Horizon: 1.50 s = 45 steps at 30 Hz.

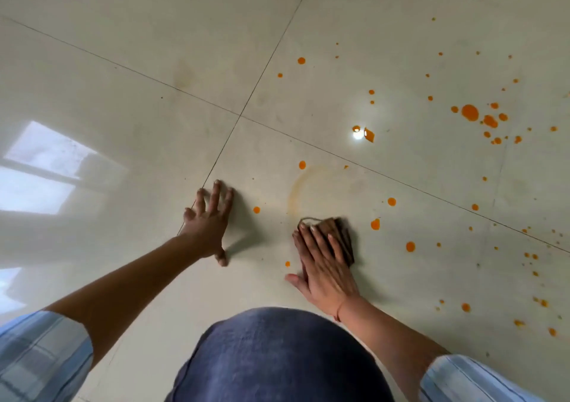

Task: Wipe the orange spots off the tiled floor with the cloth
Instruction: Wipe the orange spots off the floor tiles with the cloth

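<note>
Right hand (324, 266) flat, fingers together, pressing brown cloth (334, 235) onto tiled floor (123, 93). Left hand (209, 223) empty, fingers spread wide, palm braced on floor beside grout line. Orange spots (469, 112) scattered mostly right of cloth; few between hands. Faint orange smear ring (296, 192) just beyond cloth. Knee (277, 355) in blue fabric below.

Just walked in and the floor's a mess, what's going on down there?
A person is kneeling on the tiled floor, cleaning up orange spots. The right hand presses a brown cloth flat on the tile, with a faint orange smear just ahead of it. The left hand is spread on the floor for support. Many spots remain, mostly to the right.
</note>
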### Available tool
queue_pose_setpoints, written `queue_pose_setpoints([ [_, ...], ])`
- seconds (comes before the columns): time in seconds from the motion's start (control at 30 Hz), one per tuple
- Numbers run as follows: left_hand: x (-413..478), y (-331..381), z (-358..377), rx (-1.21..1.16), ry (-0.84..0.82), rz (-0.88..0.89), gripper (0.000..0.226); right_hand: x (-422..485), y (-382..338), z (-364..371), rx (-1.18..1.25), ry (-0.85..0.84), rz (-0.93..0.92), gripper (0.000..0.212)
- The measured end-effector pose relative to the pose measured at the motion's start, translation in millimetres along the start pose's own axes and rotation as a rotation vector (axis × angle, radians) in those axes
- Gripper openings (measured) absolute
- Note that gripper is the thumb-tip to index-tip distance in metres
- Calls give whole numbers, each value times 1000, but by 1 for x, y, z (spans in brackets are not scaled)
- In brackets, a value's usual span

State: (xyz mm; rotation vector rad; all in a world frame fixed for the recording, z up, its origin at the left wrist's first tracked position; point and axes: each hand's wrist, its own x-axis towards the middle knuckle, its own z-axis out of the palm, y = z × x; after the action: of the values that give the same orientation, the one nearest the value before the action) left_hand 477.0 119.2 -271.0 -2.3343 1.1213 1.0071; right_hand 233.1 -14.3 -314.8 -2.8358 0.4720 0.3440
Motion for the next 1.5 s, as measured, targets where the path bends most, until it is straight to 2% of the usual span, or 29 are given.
queue_pose_setpoints([
  [0.13,-5,0,-4,-67,-3,22,160,12,22,-17,-53,-16,30,80],
  [0.33,2,-5,5,-143,32,35,160,168,41,-51,-7,110,233,89],
  [0.4,7,-8,7,-132,73,39,160,195,25,-52,-7,150,221,89],
  [0.47,7,-8,8,-132,77,33,158,162,4,-37,-11,126,95,85],
  [0.53,3,-6,7,-144,72,26,158,80,-14,-16,-4,51,-13,81],
  [0.6,1,-4,5,-149,64,23,157,31,-7,-11,27,29,-59,79],
  [0.67,1,-3,3,-160,82,21,156,60,10,-19,-2,56,-43,78],
  [0.73,1,-5,2,-182,110,30,157,129,12,-37,2,138,77,79],
  [0.8,1,-13,8,-245,163,15,159,167,-11,-37,5,168,107,80],
  [0.9,-6,-24,16,-344,215,-40,160,101,-51,-8,-22,50,-204,78],
  [0.97,-7,-24,18,-349,206,-30,161,36,-33,-5,-10,-25,-317,77],
  [1.0,-7,-23,18,-353,206,-26,161,33,-14,-8,-15,1,-345,75],
  [1.03,-7,-23,17,-358,205,-23,162,45,2,-10,-37,37,-330,74],
  [1.1,-6,-24,15,-371,211,-21,163,103,14,-24,-48,88,-171,75],
  [1.17,-5,-25,17,-368,217,-24,163,154,-7,-33,-26,126,-1,78],
  [1.2,-4,-26,17,-361,218,-23,162,157,-27,-27,-10,141,-4,79],
  [1.27,-4,-26,18,-349,210,-20,161,111,-58,-5,-29,74,-193,77],
  [1.3,-5,-26,18,-341,206,-18,161,68,-61,6,-56,16,-298,77],
  [1.37,-5,-28,16,-312,202,-1,161,-1,-35,6,-66,-52,-385,78],
  [1.43,-7,-29,14,-290,188,8,161,-8,7,5,-93,-12,-376,75],
  [1.5,-9,-31,14,-286,202,-4,161,38,24,-10,-83,26,-200,73],
])
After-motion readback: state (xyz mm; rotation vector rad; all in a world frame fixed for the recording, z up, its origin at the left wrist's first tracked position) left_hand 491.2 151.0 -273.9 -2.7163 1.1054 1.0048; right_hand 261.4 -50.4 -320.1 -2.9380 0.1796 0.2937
